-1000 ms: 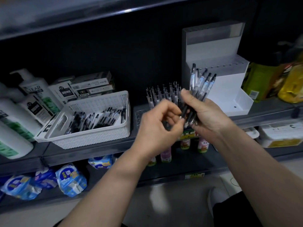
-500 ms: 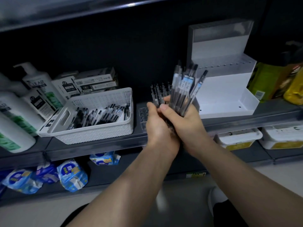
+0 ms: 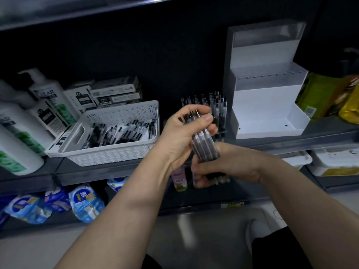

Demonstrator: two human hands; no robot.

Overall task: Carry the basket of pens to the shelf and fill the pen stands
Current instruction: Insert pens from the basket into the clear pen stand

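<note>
Two hands meet at centre, in front of a dark shelf [image 3: 97, 171]. The left hand [image 3: 184, 133] curls round the top of one bundle of pens [image 3: 205, 146]; the right hand [image 3: 229, 164] grips its lower end. The pens in the bundle overlap too much to count.

Left of the hands, one white basket [image 3: 108, 154] sits on the shelf, with many loose pens [image 3: 120, 133] lying inside. Two pen stands are on the shelf. The clear stand [image 3: 217, 105], holding upright pens, is just beyond the hands, which hide its lower part. The white tiered stand [image 3: 266, 111] is to its right.

Shampoo bottles [image 3: 17, 129] stand far left, small boxes [image 3: 116, 92] lie behind the basket, and blue packets [image 3: 85, 204] lie on the shelf below.
</note>
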